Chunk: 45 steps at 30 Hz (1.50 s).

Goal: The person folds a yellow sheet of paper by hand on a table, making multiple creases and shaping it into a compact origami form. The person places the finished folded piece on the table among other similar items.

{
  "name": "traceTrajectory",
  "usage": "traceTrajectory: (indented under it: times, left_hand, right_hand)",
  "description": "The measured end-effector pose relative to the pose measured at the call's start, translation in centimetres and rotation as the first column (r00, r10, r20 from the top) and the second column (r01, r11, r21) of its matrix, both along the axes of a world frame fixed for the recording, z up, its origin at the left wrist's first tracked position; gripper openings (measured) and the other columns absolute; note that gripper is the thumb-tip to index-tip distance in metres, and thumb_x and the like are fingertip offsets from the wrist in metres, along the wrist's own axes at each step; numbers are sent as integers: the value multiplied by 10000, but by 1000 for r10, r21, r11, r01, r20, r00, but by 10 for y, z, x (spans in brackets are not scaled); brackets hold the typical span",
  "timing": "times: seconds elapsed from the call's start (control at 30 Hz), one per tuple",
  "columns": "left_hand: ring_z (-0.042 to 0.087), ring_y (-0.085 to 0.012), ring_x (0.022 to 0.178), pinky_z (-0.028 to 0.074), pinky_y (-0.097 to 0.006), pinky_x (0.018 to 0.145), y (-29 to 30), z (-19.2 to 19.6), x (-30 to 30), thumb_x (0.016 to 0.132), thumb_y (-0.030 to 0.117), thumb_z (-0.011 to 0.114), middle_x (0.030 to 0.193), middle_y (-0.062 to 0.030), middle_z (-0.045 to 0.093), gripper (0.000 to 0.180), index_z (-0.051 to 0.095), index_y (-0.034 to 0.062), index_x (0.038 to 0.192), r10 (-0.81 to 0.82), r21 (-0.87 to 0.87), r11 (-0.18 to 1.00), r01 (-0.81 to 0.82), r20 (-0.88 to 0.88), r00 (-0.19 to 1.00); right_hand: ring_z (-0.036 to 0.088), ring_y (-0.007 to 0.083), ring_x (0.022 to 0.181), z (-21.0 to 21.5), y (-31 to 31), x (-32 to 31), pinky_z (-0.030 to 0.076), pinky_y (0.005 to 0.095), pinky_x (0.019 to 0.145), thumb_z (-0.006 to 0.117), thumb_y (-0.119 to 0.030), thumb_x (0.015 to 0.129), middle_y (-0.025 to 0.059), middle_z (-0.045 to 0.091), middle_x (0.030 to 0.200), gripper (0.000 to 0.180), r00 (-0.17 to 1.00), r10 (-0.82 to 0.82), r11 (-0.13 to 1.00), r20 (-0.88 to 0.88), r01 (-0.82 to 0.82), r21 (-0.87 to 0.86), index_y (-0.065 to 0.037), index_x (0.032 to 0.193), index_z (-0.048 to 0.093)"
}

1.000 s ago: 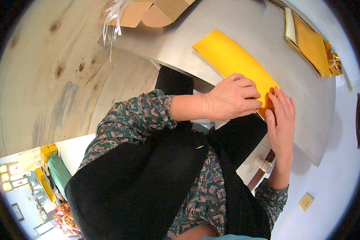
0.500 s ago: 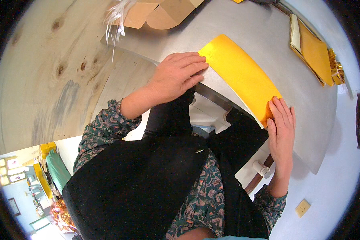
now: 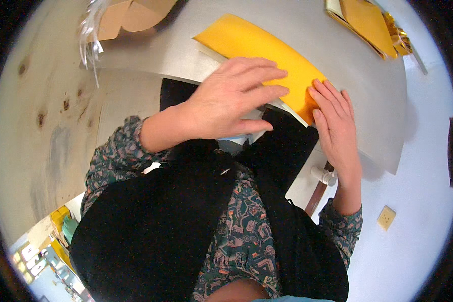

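Note:
A long yellow sheet (image 3: 267, 50), with a pale layer showing along its near edge, lies slantwise at the front edge of the grey tabletop (image 3: 267, 15). My left hand (image 3: 236, 95) is over the middle of its near edge, fingers stretched out and spread, thumb apart. Whether those fingertips touch the sheet or hover above it I cannot tell. At the sheet's right end my right hand (image 3: 334, 113) lies with straight fingers on the yellow surface, thumb by the near corner.
Beyond the sheet at the right lies a stack of yellow folded pieces (image 3: 367, 25) with shiny gold fringe (image 3: 398, 35). An open cardboard box (image 3: 131, 17) and white plastic strips (image 3: 89, 43) are at the far left, near a plywood board (image 3: 50, 116). A wall socket (image 3: 386, 217) is at right.
My left hand has left the sheet's left corner and moved right along its near edge, fingers spreading. The right hand stays at the right end. The whole view has shifted.

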<state>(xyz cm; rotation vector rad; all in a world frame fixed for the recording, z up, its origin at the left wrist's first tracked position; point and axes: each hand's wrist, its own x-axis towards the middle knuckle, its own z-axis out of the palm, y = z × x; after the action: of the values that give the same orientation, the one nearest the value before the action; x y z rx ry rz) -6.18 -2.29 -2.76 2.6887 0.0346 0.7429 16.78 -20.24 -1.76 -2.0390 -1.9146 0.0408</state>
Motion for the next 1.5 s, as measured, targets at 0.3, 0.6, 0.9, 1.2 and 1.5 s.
traceTrajectory:
  times: [0.3,0.6,0.9,1.2,1.5]
  left_hand:
    - [641,-261,1108,511,-400,943,-12,-16,38,802,226,810,1157,-26,674,326,707,147,1101,11,116,993,-12,6,1000]
    - [683,-261,995,542,-390,838,-8,-11,45,837,205,791,1034,-31,709,235,724,129,1049,7,113,994,-12,47,999]
    - [670,-265,904,540,-389,779,-10,2,48,802,263,817,1072,-58,697,362,694,111,1107,26,51,998,-26,-8,1000]
    - [576,-348,1205,498,-445,1011,-12,15,54,715,298,860,1343,-112,599,624,632,109,1264,-7,147,988,38,-204,979]
    - [494,-417,1360,434,-486,1122,-8,16,69,720,358,872,1497,-201,484,706,580,42,1279,6,87,996,16,-252,968]
  right_hand:
    - [453,282,1446,-3,1,7,241,513,1238,491,-204,1050,77,566,1500,394,999,44,999,-26,-44,10,-93,1418,581]
    - [458,300,1438,-2,-1,10,246,524,1232,491,-249,1051,107,581,1477,405,997,59,998,-46,-58,23,-73,1403,587]
    - [474,321,1413,4,-6,15,285,524,1221,668,-325,932,154,565,1475,551,991,99,994,-86,-95,52,-50,1401,579]
    - [512,307,1273,12,6,18,392,456,1087,810,-362,727,91,533,1495,785,993,119,992,2,-119,36,-61,1412,573]
    - [515,292,1263,10,14,22,395,450,1078,838,-387,683,67,550,1469,831,992,122,992,22,-123,27,-65,1403,574]
